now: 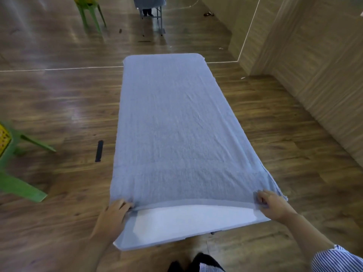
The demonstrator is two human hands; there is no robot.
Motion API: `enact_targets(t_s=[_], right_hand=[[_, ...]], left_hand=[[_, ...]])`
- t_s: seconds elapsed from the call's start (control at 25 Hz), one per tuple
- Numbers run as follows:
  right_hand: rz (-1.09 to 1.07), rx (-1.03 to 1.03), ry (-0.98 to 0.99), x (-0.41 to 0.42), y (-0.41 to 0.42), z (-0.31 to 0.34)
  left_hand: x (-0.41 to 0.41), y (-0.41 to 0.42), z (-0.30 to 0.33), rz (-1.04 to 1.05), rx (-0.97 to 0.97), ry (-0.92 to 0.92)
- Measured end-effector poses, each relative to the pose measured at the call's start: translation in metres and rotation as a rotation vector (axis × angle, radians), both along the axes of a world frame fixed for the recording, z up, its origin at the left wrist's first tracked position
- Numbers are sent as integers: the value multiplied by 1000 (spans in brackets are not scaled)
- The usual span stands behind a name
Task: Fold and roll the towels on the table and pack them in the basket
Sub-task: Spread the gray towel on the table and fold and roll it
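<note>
**Both hands at the near hem of a spread towel**

While the head camera looks down the length of a narrow table [188,228], a pale blue towel [172,124] lies spread flat over it, covering the top from the far end almost to the near one. At the near end a strip of the white tabletop shows bare below the towel's hem. The left hand [113,216] sits at the near left corner, fingers curled onto the hem and pinching it. The right hand [272,205] is at the near right corner, its fingers bent round a bunched bit of the cloth, gripping it. A striped sleeve [337,260] covers the right forearm lower down. The towel's right edge hangs slightly over the table's side.

On the wooden floor [59,114] to the left stand two green chairs, one close [17,185] and one farther back [90,14]. A dark strip [99,151] lies on the floor just left of the table. Paneled walls [314,65] rise on the right.
</note>
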State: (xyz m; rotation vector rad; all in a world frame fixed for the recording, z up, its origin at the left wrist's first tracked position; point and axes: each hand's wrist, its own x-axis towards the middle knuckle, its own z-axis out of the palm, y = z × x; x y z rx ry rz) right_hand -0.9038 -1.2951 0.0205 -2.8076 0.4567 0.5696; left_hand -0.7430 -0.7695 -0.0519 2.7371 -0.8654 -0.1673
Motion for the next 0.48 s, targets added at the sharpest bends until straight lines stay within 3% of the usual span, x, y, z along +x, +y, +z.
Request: enact_targets(t_s=[0.12, 0.48], right_hand=[[20, 72, 37, -5, -2, 1], [-79, 35, -9, 4, -9, -13]], left_hand=[[-4, 0, 3, -33, 20, -20], [-14, -8, -2, 18, 12, -220]])
